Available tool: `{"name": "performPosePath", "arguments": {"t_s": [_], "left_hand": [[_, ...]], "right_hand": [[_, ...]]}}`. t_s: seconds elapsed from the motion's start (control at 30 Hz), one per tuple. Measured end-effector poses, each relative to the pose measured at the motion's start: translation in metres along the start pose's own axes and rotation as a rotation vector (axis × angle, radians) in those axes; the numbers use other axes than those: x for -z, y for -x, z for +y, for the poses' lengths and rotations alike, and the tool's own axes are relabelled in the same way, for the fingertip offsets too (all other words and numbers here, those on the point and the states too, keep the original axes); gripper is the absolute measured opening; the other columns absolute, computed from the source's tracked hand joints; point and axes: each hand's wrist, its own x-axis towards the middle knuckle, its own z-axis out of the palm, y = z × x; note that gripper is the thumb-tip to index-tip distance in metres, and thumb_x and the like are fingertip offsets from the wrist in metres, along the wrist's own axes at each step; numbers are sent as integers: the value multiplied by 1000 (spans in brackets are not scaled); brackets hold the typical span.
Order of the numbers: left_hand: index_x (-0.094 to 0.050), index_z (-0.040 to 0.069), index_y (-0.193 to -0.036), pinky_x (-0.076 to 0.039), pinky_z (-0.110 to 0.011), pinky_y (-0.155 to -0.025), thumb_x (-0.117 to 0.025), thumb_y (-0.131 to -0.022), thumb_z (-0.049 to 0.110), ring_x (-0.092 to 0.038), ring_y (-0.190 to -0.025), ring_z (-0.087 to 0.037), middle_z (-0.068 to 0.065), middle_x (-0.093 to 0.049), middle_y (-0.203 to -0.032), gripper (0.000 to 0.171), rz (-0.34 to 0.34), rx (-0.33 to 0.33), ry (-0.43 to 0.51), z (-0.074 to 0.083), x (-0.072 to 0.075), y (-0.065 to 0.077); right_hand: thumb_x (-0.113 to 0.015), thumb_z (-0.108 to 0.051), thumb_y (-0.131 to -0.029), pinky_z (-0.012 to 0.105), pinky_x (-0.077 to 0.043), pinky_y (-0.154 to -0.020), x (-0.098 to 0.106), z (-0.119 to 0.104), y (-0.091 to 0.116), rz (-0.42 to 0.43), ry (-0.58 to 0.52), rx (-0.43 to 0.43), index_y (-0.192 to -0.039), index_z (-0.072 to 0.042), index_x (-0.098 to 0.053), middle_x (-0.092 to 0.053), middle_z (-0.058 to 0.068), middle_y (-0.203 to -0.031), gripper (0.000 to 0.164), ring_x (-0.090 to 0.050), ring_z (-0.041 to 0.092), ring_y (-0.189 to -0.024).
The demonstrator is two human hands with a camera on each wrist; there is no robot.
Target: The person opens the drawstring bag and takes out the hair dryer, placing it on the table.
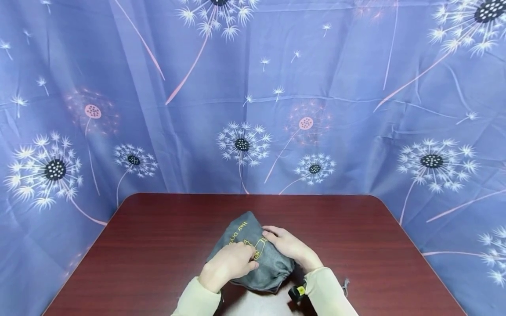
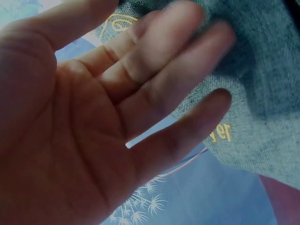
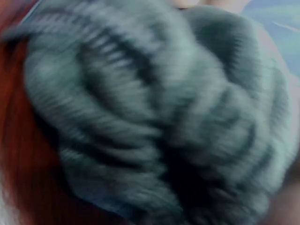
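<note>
A grey cloth drawstring bag (image 1: 272,265) with yellow "Hair Dryer" lettering and a yellow line drawing lies aslant at the front middle of the table. Over its printed face is my left hand (image 1: 231,263); in the left wrist view its fingers (image 2: 161,51) are loosely extended by the cloth, gripping nothing. My right hand (image 1: 292,247) holds the bag's right side, some fingers hidden behind it. The gathered mouth (image 3: 164,136) of the bag fills the right wrist view, puckered and blurred. What is inside cannot be seen.
The dark red wooden table (image 1: 158,232) has rounded far corners. Behind it hangs a blue curtain (image 1: 197,145) with dandelion prints. A small black object (image 1: 297,292) with a yellow patch sits beside the right sleeve, and a grey cord end (image 1: 345,286) shows beyond that sleeve.
</note>
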Motion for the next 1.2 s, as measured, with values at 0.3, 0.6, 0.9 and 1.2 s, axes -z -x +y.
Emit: {"name": "performPosePath", "arguments": {"t_s": [0.3, 0.6, 0.9, 1.2], "left_hand": [[-54, 18, -71, -44, -32, -58, -70, -90, 32, -52, -59, -11, 8, -49, -63, 28, -22, 12, 61, -2, 3, 4], [-51, 18, -75, -43, -30, -54, -67, -92, 27, -52, -59, -9, 10, -47, -63, 26, 203, -127, -20, 8, 5, -1], [-61, 21, -87, -38, -28, -66, -68, -89, 40, -58, -75, -11, 8, -61, -81, 20, 609, -296, -371, 51, -16, -18], [-64, 23, -90, -40, -36, -78, -72, -82, 52, -53, -83, -15, 5, -58, -84, 32, 478, -122, -491, 73, -36, -23]], "right_hand": [[-51, -25, -102, 43, -50, -77, 28, 7, 19, 151, -256, -92, -136, -7, -52, -57, 20, -127, 39, -58, 30, -103], [-50, -14, -101, 36, -52, -59, 54, 12, 50, 208, -232, -82, -117, 2, -54, -60, 16, -90, 23, -62, 27, -75], [-47, -12, -102, 31, -48, -44, 62, 36, 103, -254, -122, -16, -88, 6, -64, -57, 14, -58, 28, -59, 19, -51], [-50, -22, -103, 37, -52, -46, 38, 34, 109, -239, -168, -69, -119, 6, -57, -63, 16, -68, 33, -62, 23, -55]]}}
